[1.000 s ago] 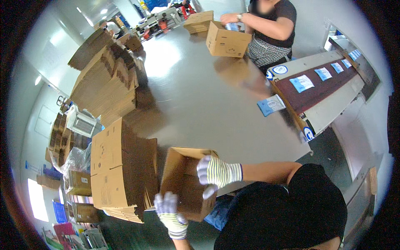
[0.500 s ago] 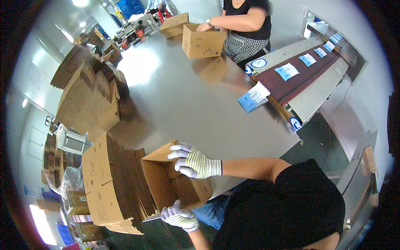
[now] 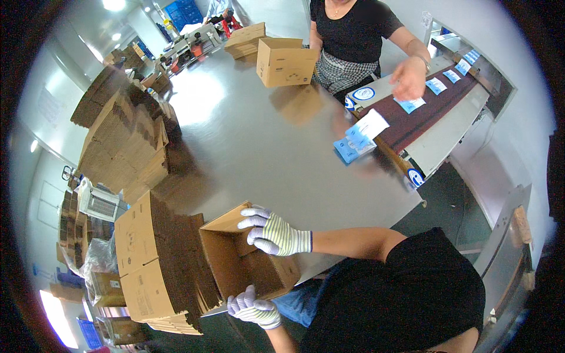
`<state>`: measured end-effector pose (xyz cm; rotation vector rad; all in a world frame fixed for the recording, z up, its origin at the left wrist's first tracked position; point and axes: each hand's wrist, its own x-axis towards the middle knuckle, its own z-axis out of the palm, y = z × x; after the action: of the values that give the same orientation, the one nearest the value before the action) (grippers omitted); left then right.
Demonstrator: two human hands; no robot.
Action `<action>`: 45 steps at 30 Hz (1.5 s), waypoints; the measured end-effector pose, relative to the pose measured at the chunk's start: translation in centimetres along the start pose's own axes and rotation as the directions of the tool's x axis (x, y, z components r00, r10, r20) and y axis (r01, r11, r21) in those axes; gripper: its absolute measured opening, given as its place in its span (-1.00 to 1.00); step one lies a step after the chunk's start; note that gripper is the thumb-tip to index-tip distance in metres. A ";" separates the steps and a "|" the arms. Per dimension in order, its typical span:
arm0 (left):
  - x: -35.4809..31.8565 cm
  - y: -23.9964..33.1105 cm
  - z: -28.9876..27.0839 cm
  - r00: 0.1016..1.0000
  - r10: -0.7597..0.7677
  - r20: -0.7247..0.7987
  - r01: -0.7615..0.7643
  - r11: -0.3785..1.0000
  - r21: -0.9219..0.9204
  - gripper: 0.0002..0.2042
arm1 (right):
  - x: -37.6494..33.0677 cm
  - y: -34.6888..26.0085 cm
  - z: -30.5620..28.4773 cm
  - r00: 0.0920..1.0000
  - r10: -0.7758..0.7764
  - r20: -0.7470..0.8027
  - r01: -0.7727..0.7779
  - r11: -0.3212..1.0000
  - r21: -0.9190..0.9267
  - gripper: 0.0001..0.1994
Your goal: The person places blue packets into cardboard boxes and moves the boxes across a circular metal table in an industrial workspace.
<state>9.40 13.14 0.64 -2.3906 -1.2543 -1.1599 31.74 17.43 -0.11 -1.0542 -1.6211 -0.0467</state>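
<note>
In the head view, an open cardboard box (image 3: 219,259) is sitting at lower centre, tilting its mouth up to the right, beside a stack of flattened cartons (image 3: 136,250) at lower left. The right hand (image 3: 272,233), in a striped glove, is lying over the box's upper edge, fingers spreading apart. Below, the left hand (image 3: 254,307) is meeting the lower rim, one finger pointing up; whether it's pinching the cardboard, I can't tell! The grey surface (image 3: 253,147) is gleaming across the middle. Blue-and-white packets (image 3: 369,128) are overlapping right of centre, and at upper right a co-worker's hand (image 3: 409,79) is hanging over the maroon belt (image 3: 406,130). Another box (image 3: 286,66) is standing open at upper centre.
</note>
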 end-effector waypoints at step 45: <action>0.0 0.4 0.1 0.999 -0.005 -0.032 0.006 1.000 0.019 -0.53 | -0.2 -0.1 -0.5 1.000 -0.002 0.004 0.002 1.000 0.012 -0.93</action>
<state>9.79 12.94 0.64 -2.3477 -1.2568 -1.1775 32.07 16.93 -0.06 -1.0448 -1.6237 -0.0364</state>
